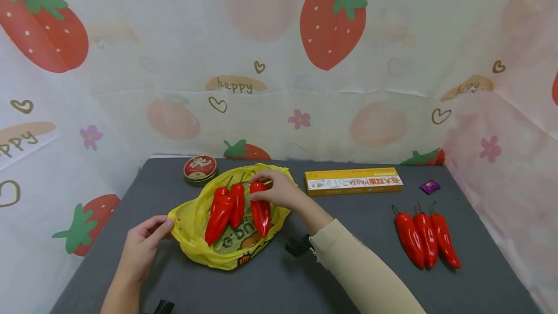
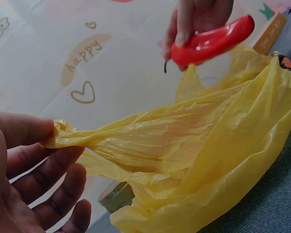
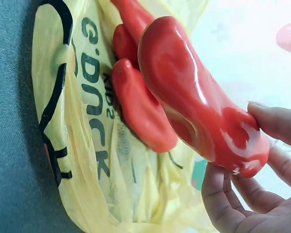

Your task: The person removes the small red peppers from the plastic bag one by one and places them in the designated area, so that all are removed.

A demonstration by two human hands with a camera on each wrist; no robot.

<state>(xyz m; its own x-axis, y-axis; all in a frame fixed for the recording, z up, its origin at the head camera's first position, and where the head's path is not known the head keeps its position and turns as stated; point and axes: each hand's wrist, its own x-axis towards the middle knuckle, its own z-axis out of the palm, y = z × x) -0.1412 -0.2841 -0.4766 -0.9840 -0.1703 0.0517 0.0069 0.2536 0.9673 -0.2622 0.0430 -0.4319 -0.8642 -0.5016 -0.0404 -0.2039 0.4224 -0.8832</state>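
A yellow plastic bag (image 1: 192, 248) lies spread on the table with its mouth toward me. Its left edge is pinched between thumb and fingers of my left hand (image 1: 143, 246); the gathered plastic shows in the left wrist view. Inside the bag are three red peppers (image 1: 220, 217), lying close together on its left. Above the bag's right part, my right hand (image 1: 274, 189) pinches another red pepper (image 3: 189, 92) by its stem end, tip pointing down toward me. In the left wrist view, this held pepper (image 2: 213, 41) is raised above the bag's rim.
Three more red peppers (image 1: 425, 241) lie side by side at the right. A yellow pasta box (image 1: 354, 181) sits behind, beside a small purple wrapped packet (image 1: 429, 187). A round red-lidded tin (image 1: 200, 169) stands behind the bag. A printed strawberry cloth (image 1: 279, 62) hangs behind the table.
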